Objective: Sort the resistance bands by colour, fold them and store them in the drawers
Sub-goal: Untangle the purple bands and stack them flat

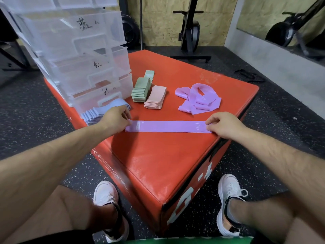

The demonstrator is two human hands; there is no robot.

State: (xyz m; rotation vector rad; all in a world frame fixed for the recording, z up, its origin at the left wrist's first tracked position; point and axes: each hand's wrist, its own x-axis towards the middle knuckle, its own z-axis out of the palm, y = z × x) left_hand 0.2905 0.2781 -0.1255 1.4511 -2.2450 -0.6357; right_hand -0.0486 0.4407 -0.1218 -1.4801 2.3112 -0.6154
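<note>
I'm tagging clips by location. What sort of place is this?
Probably a gym: a red plyo box serves as table, an exercise machine stands by the wall, the floor is speckled rubber, and a purple band lies flat on the box.

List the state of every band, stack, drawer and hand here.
Purple band: laid flat, stretched out between both hands.
Left hand: pinches its left end.
Right hand: pinches its right end.
Purple heap: loose, unfolded.
Green stack: folded.
Pink stack: folded.
Blue stack: folded.
Drawer unit: looks shut.
</note>
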